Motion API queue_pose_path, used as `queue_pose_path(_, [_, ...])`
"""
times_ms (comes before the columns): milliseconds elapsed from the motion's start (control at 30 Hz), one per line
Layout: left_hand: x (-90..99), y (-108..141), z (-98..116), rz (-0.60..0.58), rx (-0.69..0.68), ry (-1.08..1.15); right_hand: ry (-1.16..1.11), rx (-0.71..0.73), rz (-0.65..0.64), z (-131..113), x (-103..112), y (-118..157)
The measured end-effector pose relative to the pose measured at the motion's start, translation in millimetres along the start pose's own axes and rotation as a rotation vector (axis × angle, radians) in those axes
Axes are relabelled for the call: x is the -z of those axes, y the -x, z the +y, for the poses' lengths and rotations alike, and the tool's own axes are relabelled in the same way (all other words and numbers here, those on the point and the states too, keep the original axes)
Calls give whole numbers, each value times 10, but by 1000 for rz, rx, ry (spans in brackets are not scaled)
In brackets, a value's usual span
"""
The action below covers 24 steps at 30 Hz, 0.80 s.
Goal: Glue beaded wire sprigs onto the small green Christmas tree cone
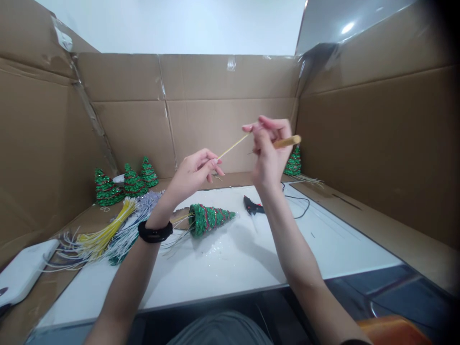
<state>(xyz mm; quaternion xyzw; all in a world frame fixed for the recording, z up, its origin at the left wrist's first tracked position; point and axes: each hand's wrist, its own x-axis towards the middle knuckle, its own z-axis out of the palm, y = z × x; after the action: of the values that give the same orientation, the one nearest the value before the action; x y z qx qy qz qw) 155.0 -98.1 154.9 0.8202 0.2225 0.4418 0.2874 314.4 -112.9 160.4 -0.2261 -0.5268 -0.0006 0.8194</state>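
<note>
A thin yellow strand runs taut and slanted between my two hands, above the table. My left hand, with a black band on the wrist, pinches its lower end between thumb and finger. Higher up, my right hand pinches the other end. A tool with a wooden handle is also tucked in my right hand; a thin tip seems to stick out on its far side, though its kind is unclear. Below my hands, a green glittery miniature Christmas tree with red trim lies on its side, pale strands trailing from its base.
A black glue gun with a cable lies on the white tabletop. Bundles of yellow strands and white ones lie at left, near a white device. Several small trees stand back left, another back right. Cardboard walls enclose the table.
</note>
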Motion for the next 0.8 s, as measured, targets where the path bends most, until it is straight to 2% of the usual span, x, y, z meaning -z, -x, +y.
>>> queue_pose_path(100, [36,0,-13,-91,63,-46,88,99,119,47,231,-150])
queue_pose_path(200, [53,-8,-40,-150,102,-40,231,158,114,158,414,-247])
queue_pose_path(300, [42,-12,-46,-183,128,-32,280,178,152,252,468,-281])
queue_pose_path(433, [26,-15,-31,-155,123,-49,224,151,215,268,437,-299])
queue_pose_path(533, [55,-26,-54,-103,113,-82,253,107,98,206,415,-289])
queue_pose_path(700, [144,-41,-163,78,101,-240,420,186,-38,-2,256,-116])
queue_pose_path(733, [153,-39,-178,104,95,-288,422,189,-92,-38,199,-65])
queue_pose_path(800, [157,-29,-188,128,74,-377,422,175,-297,-75,77,31])
